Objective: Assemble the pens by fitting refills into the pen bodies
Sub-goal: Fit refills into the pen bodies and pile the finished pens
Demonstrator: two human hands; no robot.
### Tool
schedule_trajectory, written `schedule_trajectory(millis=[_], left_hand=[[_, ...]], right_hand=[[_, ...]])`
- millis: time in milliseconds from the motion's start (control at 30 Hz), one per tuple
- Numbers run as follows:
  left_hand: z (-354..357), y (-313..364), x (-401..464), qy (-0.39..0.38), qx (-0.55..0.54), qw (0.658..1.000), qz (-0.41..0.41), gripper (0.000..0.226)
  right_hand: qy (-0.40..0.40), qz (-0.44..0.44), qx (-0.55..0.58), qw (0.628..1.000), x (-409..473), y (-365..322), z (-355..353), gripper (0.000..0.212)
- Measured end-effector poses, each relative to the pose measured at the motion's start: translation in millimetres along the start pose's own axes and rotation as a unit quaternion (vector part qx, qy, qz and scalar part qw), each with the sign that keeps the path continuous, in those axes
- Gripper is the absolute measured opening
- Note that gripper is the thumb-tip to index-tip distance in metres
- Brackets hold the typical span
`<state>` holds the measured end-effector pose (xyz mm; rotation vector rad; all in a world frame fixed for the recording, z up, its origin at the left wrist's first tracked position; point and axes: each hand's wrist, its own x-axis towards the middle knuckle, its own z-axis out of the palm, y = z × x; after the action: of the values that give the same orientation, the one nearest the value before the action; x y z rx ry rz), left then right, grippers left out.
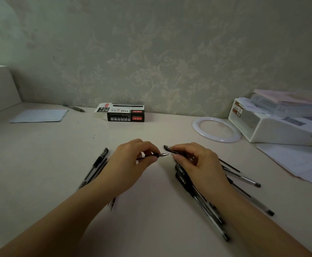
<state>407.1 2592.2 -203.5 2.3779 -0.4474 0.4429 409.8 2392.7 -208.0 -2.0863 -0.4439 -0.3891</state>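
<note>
Refill (pixel 154 156), metal tip pointing right, is pinched in the left hand (pixel 133 160) at table centre, tip just beside the dark pen body (pixel 172 150) gripped by the right hand (pixel 198 162). Loose pens (pixel 203 203) lie under and beside both wrists. Far behind, a black pen box (pixel 125 113) reads "1120"; its other print is too small to read.

Black pens (pixel 201 199), black-and-red pen box (pixel 126 112), white ring (pixel 216 129), cream table (pixel 58 154), pale floral-patterned wallpaper (pixel 170 62)

Head camera looks forward and down, close over the desk (pixel 40 154).
</note>
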Motion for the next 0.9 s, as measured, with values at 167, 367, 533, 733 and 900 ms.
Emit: schedule_trajectory(millis=[167, 367, 533, 733, 900], left_hand=[[1.6, 2.5, -0.5, -0.011, -0.023, 1.0, 0.0, 0.015], [-0.5, 4.4, -0.7, -0.053, -0.001, 0.998, 0.032, 0.007], [2.1, 5.7, -1.7, -0.052, 0.02, 0.997, 0.057, 0.006], [2.9, 9.3, -2.0, -0.049, 0.023, 0.996, 0.068, 0.006], [1.1, 11.9, -1.2, -0.039, 0.029, 0.996, 0.079, 0.008]], right_hand=[[-0.033, 0.009, 0.015, 0.999, -1.0, -0.9, 1.2, 0.022], [-0.059, 0.016, 0.039, 0.997, -0.5, -1.3, -2.6, 0.011], [-0.06, 0.015, 0.044, 0.997, -0.7, -0.1, -4.9, 0.011], [-0.068, 0.019, 0.054, 0.996, 0.2, -0.3, -8.5, 0.01], [-0.067, 0.007, 0.056, 0.996, 1.1, -0.5, -8.8, 0.01]])
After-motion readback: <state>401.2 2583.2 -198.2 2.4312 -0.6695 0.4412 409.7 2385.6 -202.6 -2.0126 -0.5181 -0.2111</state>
